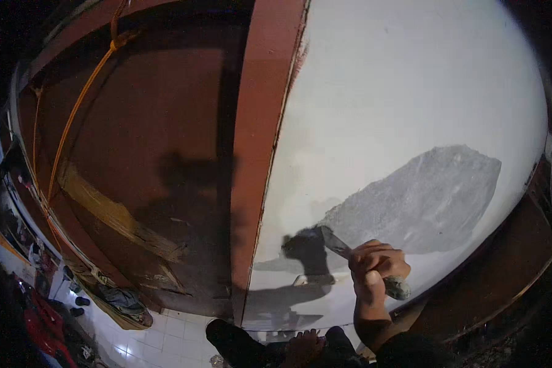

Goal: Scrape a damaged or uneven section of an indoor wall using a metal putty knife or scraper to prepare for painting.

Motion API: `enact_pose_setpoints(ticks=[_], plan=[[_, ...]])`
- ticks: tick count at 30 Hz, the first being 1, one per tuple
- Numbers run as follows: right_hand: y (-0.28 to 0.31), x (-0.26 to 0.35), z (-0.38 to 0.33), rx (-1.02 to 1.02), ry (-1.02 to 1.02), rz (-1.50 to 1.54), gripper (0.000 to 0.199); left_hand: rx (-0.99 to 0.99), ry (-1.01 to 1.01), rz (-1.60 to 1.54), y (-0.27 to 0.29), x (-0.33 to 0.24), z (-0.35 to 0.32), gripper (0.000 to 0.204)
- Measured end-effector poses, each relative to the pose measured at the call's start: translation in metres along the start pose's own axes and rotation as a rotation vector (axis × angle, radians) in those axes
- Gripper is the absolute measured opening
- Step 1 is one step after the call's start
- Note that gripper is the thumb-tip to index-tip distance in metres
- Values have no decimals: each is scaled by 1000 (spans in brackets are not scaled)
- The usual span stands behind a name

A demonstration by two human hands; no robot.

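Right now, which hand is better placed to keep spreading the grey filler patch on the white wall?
Right hand: it grips the putty knife at the patch. Left hand sits low.

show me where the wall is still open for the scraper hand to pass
Open: the smooth white wall above the grey scraped patch, and the white strip between that patch and the red-brown door frame. Crowded: low down, where the right hand grips the scraper, with the left hand below near the dark bottom edge.

Dim, strong fisheye bending, black corners, hard shadows on bright wall (398,92).
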State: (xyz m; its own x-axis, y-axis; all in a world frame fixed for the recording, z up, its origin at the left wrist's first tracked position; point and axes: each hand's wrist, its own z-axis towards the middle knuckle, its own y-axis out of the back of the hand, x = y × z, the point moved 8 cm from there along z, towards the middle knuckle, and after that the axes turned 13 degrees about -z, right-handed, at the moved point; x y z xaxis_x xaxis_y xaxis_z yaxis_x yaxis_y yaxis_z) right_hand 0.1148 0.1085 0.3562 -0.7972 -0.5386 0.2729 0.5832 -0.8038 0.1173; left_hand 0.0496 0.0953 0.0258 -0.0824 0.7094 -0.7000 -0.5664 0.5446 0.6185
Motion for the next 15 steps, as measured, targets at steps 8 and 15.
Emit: enact_pose_setpoints(ticks=[8, 15], plan=[[20, 50, 10, -143, 71, 74, 3, -75, 0, -192, 5, 7, -4, 27], [-8, 26, -2, -41, 40, -38, 40, -141, -117, -86, 31, -10, -9, 25]])
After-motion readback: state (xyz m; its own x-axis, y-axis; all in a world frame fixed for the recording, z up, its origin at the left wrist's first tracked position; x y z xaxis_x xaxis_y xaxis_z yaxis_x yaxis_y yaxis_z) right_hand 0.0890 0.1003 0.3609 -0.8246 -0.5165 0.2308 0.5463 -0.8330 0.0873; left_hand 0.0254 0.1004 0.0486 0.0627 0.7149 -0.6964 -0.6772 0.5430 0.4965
